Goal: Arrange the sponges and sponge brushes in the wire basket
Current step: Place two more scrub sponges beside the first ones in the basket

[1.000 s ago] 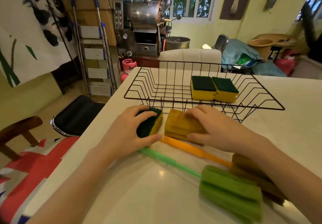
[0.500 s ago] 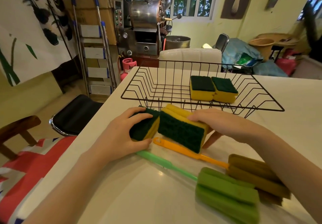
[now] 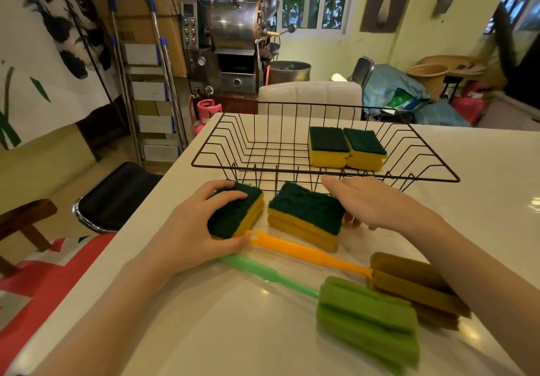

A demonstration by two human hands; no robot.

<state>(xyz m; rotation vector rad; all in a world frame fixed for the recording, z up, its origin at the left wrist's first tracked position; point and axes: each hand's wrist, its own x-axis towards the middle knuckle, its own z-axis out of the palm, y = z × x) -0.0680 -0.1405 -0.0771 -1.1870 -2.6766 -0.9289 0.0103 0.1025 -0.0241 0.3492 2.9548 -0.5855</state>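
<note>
Two sponges (image 3: 346, 148) sit in the wire basket (image 3: 233, 141), two more on the table (image 3: 482, 188), the left hand (image 3: 187, 229) clamped on one (image 3: 235, 213), the right hand (image 3: 371, 203) spread beside the other (image 3: 305, 214), near two sponge brushes (image 3: 365, 317).

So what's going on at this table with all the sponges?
A person is sorting sponges into a wire basket. Two sponges already sit inside. The left hand grips one sponge on the table; the right hand rests beside another. An orange brush and a green brush wait in front.
</note>
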